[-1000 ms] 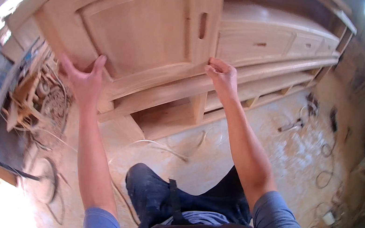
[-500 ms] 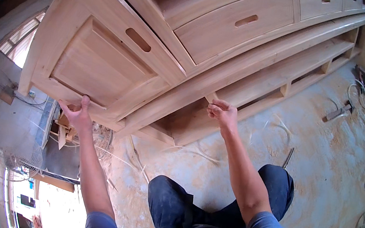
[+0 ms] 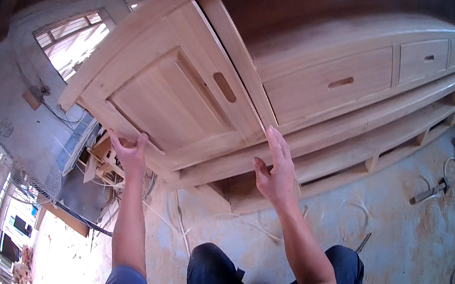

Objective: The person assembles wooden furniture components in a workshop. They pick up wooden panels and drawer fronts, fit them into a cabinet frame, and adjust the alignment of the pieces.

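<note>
A large unfinished pale wooden cabinet (image 3: 304, 103) stands in front of me, seen tilted. At its left end is a panelled door (image 3: 168, 89) with an oval cut-out handle slot (image 3: 224, 87). My left hand (image 3: 130, 154) is at the cabinet's outer left edge, thumb raised against the frame beside the door and forefinger spread away from it. My right hand (image 3: 276, 176) is raised by the door's near right corner. Its fingers are stretched upward with the tips at that corner, the thumb is apart, and no held object shows.
Drawers (image 3: 331, 78) with slots run along the cabinet to the right, above a low open shelf base (image 3: 349, 154). A hammer (image 3: 429, 191) and cables lie on the dusty floor. Wood scraps (image 3: 98, 161) and a wire fan guard (image 3: 30, 162) are at left.
My right hand has gone from closed fingers near the lower shelf to stretched fingers at the door's corner. My left hand stays at the cabinet's left edge. The view has shifted.
</note>
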`<state>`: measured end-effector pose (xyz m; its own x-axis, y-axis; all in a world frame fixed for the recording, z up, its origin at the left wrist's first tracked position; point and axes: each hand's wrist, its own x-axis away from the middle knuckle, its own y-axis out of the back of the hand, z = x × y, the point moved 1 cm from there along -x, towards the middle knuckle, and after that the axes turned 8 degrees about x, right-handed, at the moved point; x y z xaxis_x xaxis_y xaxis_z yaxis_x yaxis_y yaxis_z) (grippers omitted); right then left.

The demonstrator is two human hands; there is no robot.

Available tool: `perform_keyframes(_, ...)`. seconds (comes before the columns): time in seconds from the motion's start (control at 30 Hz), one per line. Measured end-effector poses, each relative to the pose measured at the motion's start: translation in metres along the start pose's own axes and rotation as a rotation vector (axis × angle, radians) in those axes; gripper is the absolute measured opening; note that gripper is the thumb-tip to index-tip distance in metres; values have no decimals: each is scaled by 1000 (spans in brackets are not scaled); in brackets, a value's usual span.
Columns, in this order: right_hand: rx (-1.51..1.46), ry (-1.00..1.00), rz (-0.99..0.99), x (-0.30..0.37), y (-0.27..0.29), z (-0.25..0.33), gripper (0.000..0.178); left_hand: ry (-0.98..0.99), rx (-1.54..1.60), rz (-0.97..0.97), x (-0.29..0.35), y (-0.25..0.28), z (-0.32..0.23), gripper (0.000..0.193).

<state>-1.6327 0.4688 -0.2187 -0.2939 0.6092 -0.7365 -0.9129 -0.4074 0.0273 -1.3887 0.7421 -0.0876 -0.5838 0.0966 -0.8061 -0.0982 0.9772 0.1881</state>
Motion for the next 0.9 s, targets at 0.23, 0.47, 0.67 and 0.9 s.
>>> perform_keyframes(0.23, 256, 315, -223, -71, -4, 54, 84, 40, -87, -15, 9, 1, -19, 124)
perform_keyframes(0.47, 393, 371, -205, -122, -68, 37, 94, 55, 4, 3, 6, 1, -10, 119)
perform_keyframes(0.67, 357, 315, -134, -118, -68, 39, 95, 108, 102, -16, 7, 0, 1, 116)
perform_keyframes(0.9, 237, 220, -131, -101, -70, 46, 94, 81, -13, -59, 3, 11, 27, 111)
